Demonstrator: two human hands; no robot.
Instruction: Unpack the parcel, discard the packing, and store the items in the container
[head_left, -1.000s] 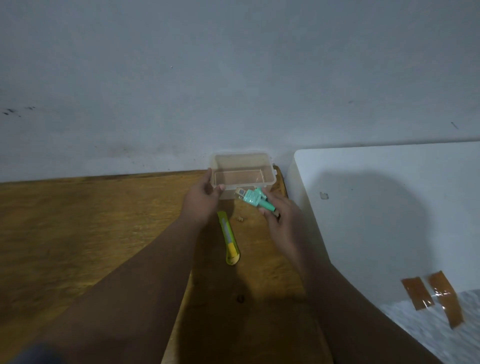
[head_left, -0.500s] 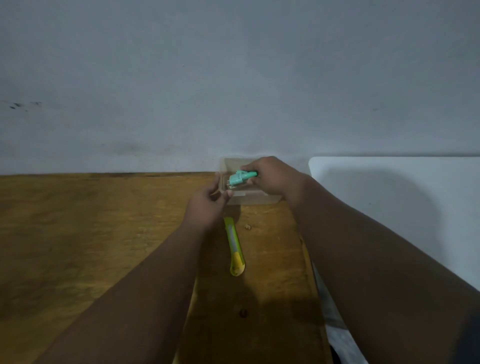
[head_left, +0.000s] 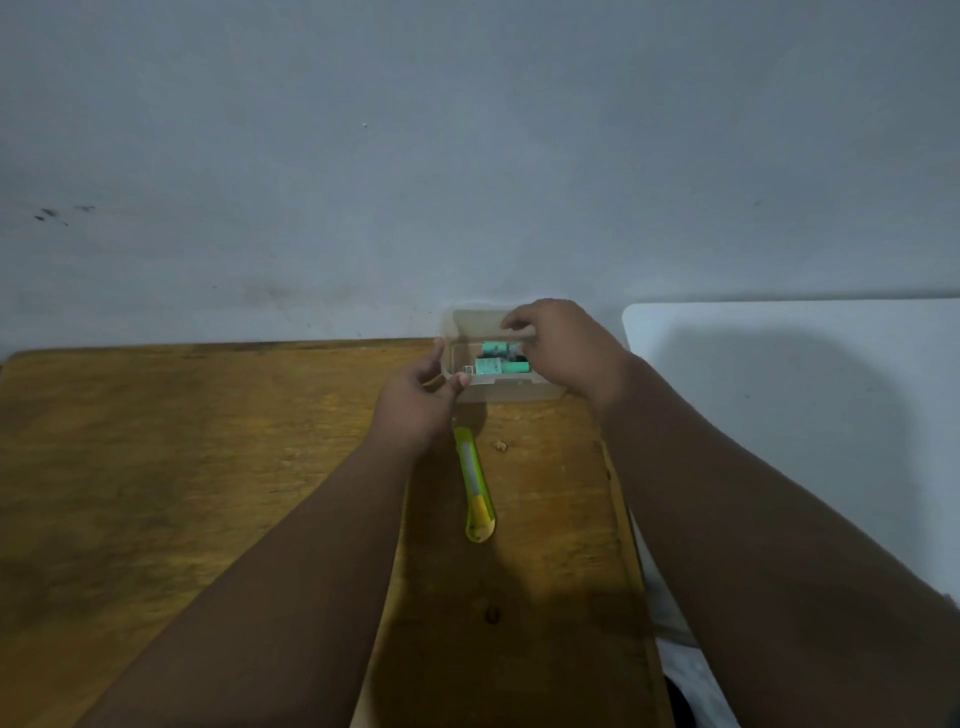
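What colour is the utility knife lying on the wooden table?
Yellow with a pale green centre strip, the utility knife shows in the head view.

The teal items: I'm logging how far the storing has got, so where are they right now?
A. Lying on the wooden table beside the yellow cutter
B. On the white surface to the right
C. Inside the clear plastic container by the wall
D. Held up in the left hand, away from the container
C: the teal items lie within the walls of the clear container, with the right hand over it.

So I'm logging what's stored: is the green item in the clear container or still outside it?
In. The green item lies inside the clear container, seen through its wall, with the right hand over it.
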